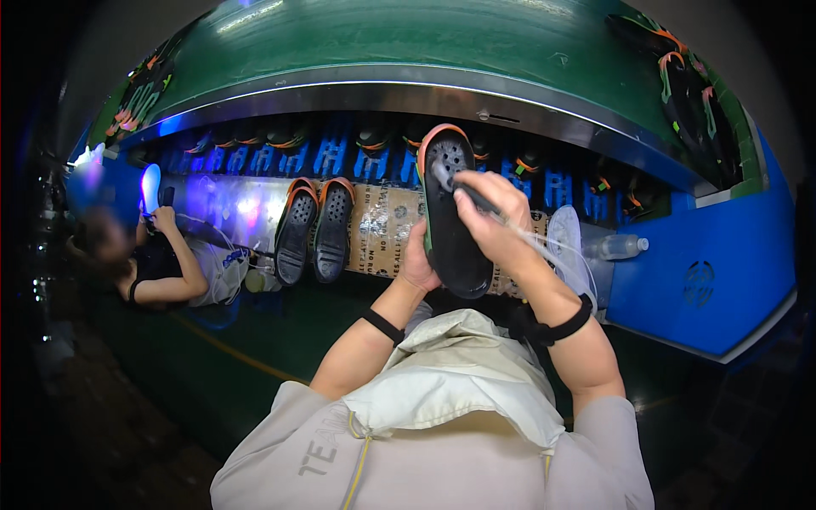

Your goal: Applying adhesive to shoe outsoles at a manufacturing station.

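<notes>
A black clog with an orange toe edge and holes in its upper [459, 251] is tilted up in front of me. My left hand [417, 262] is wrapped round its left side near the heel. My right hand [503, 212] grips a dark-handled, brush-like tool [478, 199], whose pale, blurred tip meets the inside of the toe part. A thin whitish cord or tube [537, 245] trails from that hand to the right. Two similar clogs, a left one [294, 242] and a right one [332, 234], lie side by side to the left, toes pointing away.
Beneath lies a cardboard-covered shelf [374, 229]. Behind it is a row of blue racks [331, 153] with shoes, under a green conveyor belt [357, 42] with a metal edge. A plastic bottle [623, 246] lies right. At the left a co-worker [161, 272] holds a glowing sole-shaped piece [151, 189].
</notes>
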### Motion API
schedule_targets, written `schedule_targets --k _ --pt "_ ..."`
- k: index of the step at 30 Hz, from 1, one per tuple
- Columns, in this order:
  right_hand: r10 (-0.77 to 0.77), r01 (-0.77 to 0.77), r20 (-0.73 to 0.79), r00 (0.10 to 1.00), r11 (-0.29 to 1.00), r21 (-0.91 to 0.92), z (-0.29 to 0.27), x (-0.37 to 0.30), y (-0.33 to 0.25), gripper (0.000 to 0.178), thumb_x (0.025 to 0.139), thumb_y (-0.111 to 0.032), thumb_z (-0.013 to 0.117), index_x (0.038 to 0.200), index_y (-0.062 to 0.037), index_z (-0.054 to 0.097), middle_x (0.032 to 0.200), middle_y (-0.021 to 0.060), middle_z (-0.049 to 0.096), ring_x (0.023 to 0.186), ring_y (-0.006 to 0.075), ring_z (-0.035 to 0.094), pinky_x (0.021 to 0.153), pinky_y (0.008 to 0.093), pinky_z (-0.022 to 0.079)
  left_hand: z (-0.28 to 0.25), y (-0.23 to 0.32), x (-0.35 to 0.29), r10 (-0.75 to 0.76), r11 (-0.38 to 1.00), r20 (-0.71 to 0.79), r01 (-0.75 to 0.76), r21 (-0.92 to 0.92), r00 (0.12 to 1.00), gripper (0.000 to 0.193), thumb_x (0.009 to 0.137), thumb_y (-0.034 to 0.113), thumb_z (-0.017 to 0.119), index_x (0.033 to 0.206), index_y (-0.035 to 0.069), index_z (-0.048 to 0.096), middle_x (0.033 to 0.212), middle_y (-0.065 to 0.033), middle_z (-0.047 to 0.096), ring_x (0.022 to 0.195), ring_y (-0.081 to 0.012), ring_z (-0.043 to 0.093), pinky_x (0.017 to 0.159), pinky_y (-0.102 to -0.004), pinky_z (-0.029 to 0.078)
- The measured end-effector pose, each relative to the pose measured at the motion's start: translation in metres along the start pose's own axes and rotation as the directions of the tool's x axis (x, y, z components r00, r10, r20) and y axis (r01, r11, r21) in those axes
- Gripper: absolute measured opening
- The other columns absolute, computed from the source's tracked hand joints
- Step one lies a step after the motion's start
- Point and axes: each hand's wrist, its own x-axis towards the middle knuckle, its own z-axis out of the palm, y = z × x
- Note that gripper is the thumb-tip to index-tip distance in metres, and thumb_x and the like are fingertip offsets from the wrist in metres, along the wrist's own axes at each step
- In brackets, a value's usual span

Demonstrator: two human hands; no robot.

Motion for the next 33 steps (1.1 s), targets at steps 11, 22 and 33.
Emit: schedule_targets --k 11,22,33 --pt "-0.001 -0.004 0.029 1.0 0.988 0.153 -0.053 0.015 -0.052 0.021 0.085 -0.007 0.077 0.105 -0.0006 0.077 0.092 0.0175 0.074 0.081 0.0344 0.072 0.075 0.0428 0.057 0.03 0.017 0.007 0.091 0.992 0.162 -0.103 0.068 0.983 0.077 0.104 0.067 0.037 0.152 0.008 0.049 0.148 -0.0158 0.059 0.132 -0.0329 0.061 0.112 -0.0484 0.051" --pt "-0.064 0.096 -0.087 0.994 0.892 0.441 -0.047 0.027 -0.038 0.031 0.084 -0.006 0.081 0.114 -0.0044 0.078 0.097 0.0116 0.074 0.087 0.0283 0.067 0.081 0.0382 0.054 0.075 0.012 -0.01 0.174 0.973 0.127 -0.19 0.129 0.976 0.078 0.1 0.069 0.044 0.154 0.012 0.049 0.147 -0.014 0.06 0.13 -0.0306 0.064 0.108 -0.0462 0.055" --pt "-0.254 0.254 -0.058 0.965 0.967 -0.004 -0.052 0.014 -0.056 0.029 0.081 -0.009 0.08 0.11 -0.0118 0.078 0.088 0.0042 0.07 0.084 0.0255 0.062 0.079 0.0396 0.043 0.079 0.028 -0.006 0.173 0.985 0.336 -0.166 -0.047 0.926 0.063 0.107 0.059 0.038 0.143 0.012 0.057 0.145 -0.0113 0.061 0.131 -0.0272 0.06 0.114 -0.0444 0.048"
